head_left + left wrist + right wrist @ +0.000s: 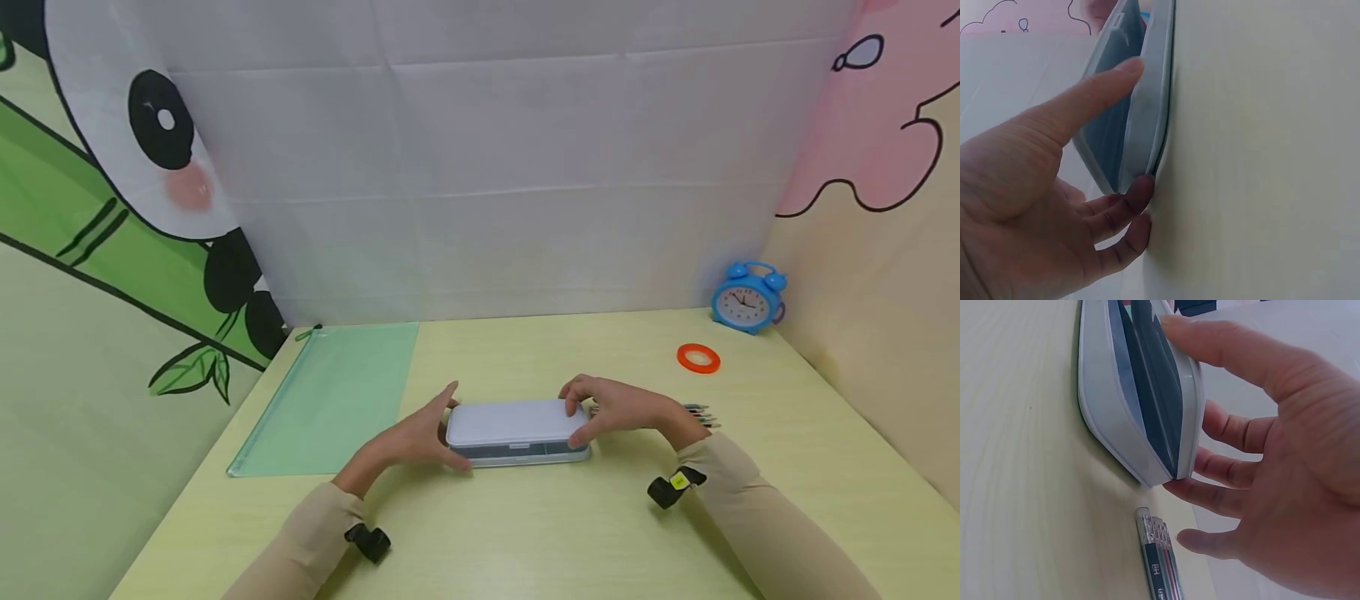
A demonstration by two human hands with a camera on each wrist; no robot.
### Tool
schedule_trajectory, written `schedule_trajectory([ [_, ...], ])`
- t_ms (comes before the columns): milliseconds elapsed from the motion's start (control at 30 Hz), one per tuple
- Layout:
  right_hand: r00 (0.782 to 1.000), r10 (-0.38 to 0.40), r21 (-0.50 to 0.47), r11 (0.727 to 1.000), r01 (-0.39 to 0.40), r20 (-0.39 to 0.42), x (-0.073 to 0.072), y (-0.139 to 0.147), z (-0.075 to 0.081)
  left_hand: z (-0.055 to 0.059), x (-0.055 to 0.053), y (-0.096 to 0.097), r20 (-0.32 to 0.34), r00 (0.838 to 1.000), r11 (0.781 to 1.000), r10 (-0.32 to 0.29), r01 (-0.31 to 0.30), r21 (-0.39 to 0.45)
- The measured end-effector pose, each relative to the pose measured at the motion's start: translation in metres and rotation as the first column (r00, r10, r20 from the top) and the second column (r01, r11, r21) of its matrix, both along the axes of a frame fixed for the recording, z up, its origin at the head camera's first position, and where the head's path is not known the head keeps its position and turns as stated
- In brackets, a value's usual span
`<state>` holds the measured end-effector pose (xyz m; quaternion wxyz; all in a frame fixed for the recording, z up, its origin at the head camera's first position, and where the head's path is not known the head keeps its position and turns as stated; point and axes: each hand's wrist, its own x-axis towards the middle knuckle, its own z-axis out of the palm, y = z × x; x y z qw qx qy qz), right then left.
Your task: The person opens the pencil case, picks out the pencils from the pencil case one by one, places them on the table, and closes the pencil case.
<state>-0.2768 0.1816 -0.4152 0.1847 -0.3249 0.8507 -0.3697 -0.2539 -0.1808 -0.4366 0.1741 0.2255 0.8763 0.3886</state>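
A white plastic pencil case (517, 425) lies on the table with its lid slightly raised along the front, showing a dark gap. My left hand (420, 433) grips the left end, thumb (1113, 84) on the front of the base and fingertips at the rear corner. At the other end my right hand (611, 408) holds the lid (1190, 406), thumb at its front edge and fingers behind. Several pencils (1161, 556) lie beside the case, partly hidden behind the right hand and wrist in the head view.
On the left lies a green translucent zip pouch (345, 400). An orange ring (698, 358) and a blue alarm clock (748, 298) are at the back right. A white cloth (495, 167) hangs behind the table (540, 533).
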Motion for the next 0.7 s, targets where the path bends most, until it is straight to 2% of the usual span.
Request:
schedule_trajectory([
  [200,1.000,0.006,0.012,1.000,-0.006,-0.017,0.0024,-0.0023,0.0005,0.0055,0.0009,-0.0047,0.040,0.999,0.999,-0.032,0.032,0.008],
  [367,0.999,-0.002,0.049,0.999,0.004,-0.047,0.0028,-0.0043,-0.0010,0.0055,0.0003,-0.0044,0.017,0.999,0.999,-0.037,0.037,-0.022],
  [533,0.997,0.002,0.085,0.996,0.005,-0.080,0.0036,-0.0071,-0.0013,0.0044,0.0003,-0.0029,0.001,0.999,0.999,-0.038,0.038,-0.019],
  [700,0.995,0.002,0.093,0.996,0.007,-0.095,0.0042,-0.0087,-0.0014,0.0042,0.0011,-0.0011,-0.022,0.999,0.999,-0.037,0.037,-0.032],
])
